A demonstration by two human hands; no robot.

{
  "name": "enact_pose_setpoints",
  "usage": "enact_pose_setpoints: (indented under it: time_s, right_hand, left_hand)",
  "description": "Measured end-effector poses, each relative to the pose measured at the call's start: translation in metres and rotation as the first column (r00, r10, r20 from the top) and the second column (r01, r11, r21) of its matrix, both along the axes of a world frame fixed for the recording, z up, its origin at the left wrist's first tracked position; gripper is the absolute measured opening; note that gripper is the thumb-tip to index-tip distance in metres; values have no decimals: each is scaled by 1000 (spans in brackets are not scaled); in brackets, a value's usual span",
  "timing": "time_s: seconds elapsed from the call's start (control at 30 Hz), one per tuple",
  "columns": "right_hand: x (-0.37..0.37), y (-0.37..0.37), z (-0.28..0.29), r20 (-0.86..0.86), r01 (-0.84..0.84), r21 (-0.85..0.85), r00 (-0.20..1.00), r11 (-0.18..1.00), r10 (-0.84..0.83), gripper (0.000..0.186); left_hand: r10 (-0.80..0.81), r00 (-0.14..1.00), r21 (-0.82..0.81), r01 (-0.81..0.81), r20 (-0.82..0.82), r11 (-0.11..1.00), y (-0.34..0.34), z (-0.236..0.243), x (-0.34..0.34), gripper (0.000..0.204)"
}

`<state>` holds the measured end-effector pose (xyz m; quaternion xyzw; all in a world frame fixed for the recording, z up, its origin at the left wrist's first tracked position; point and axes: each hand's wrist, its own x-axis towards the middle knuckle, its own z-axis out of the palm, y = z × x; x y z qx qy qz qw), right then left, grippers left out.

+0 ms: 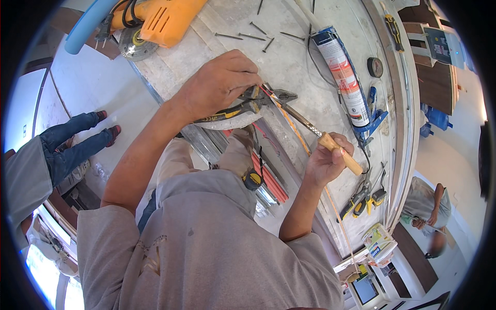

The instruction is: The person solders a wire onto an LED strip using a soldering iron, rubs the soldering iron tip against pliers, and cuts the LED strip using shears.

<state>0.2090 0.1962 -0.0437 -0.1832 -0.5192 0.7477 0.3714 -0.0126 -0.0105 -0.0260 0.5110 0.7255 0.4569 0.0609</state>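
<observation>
My right hand point(330, 160) is closed around the wooden handle of a soldering iron point(339, 151). Its metal shaft slants up and left, and the tip comes close to my left fingertips. My left hand point(222, 80) is in a pinch at the upper end of a long, thin orange LED strip point(292, 123), where a bit of red shows; what lies between the fingers is too small to make out. Beneath this hand rest pliers point(240, 109) with yellow and black handles, jaws pointing right. From the pinch, the strip runs down past my right wrist along the bench edge.
On the worktop point(289, 62) lie several dark screws point(252, 36), a caulking gun with a tube point(345, 77), a tape roll point(375, 67) and more hand tools point(360, 200). An orange angle grinder point(170, 23) sits at upper left. Other people stand left point(31, 170) and right point(426, 204).
</observation>
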Motion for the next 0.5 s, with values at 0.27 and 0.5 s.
enact_pose_setpoints:
  time_s: [0.27, 0.5]
  right_hand:
    - [0, 1, -1, -6, -8, 18, 1000, 1000, 8, 26]
    - [1, 1, 0, 1, -20, 25, 1000, 1000, 20, 26]
  left_hand:
    - [7, 1000, -2, -7, -24, 1000, 0, 1, 0, 22]
    - [7, 999, -1, -7, -36, 1000, 0, 2, 1, 21]
